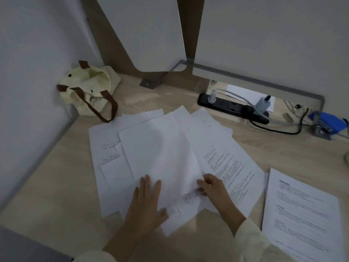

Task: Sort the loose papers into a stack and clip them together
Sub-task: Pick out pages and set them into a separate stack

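Far to the left of the fingers and back in the corner, a cream bag (88, 89) sits on the tabletop (56, 186). The left hand (145, 203) lies flat with its fingers (145, 181) spread loose on the loose papers (162, 156), which fan out just beyond both hands. The right hand (213, 188) pinches the edge of one sheet, while a printed stack (302, 210) lies to its right and a power strip (232, 107) sits well beyond.

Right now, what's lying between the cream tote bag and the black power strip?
In the head view, only bare desk separates the tote bag from the power strip; loose papers lie nearer.
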`<control>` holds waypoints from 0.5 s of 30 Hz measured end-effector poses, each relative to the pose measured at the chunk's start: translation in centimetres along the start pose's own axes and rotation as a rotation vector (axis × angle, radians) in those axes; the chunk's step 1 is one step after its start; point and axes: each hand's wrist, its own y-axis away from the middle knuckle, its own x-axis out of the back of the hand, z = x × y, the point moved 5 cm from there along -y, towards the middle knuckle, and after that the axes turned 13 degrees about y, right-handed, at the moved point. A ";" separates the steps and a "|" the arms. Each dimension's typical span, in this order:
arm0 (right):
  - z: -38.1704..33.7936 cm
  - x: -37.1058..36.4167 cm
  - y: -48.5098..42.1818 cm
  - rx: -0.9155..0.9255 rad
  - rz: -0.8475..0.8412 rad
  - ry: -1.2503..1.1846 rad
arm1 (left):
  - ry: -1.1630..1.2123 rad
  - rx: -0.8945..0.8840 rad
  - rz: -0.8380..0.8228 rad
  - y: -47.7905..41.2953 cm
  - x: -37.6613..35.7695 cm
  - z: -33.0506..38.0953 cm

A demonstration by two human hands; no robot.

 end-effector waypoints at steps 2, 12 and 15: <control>-1.7 -0.3 1.2 0.073 -0.071 -0.161 | 0.011 -0.040 -0.016 -0.1 -0.2 0.5; 0.0 1.6 1.0 0.051 0.116 0.107 | 1.108 0.168 0.227 1.4 5.4 0.1; 2.0 1.4 0.8 -0.055 0.178 0.358 | 1.682 0.247 0.238 2.7 6.8 -1.2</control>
